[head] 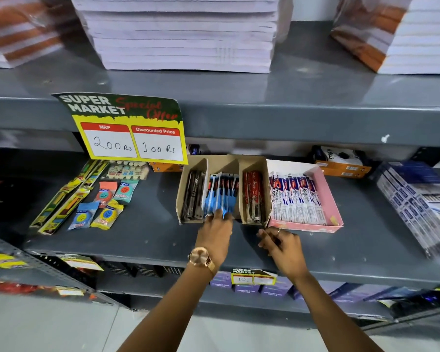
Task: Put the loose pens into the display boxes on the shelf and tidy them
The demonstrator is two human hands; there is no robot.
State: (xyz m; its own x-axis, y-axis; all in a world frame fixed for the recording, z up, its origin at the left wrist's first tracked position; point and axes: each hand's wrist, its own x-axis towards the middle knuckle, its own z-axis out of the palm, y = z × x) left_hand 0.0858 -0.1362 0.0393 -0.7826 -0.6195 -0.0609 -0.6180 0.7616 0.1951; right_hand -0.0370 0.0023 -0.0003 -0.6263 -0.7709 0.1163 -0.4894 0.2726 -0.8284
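The grey shelf point(137, 224) carries everything; places here are given relative to the brown divided box point(262, 174) at its middle. Just right of it, touching, sits the pink box point(328, 199), packed with about ten white-and-blue sleeved pens point(297, 199). The brown box has three compartments: dark pens point(192, 196) on the left, blue-sleeved pens point(222, 196) in the middle, roughly six, and red-sleeved pens point(252, 196) on the right.

The sleeved pens look light, stiff along their length and slick in plastic wrap; they would best be pinched at the near ends and squared together.

The left hand point(215, 235) has its grip pressed on the near ends of the blue-sleeved pens. The right hand point(281, 243), in front of the brown box, is loosely curled; whether it holds anything cannot be told.
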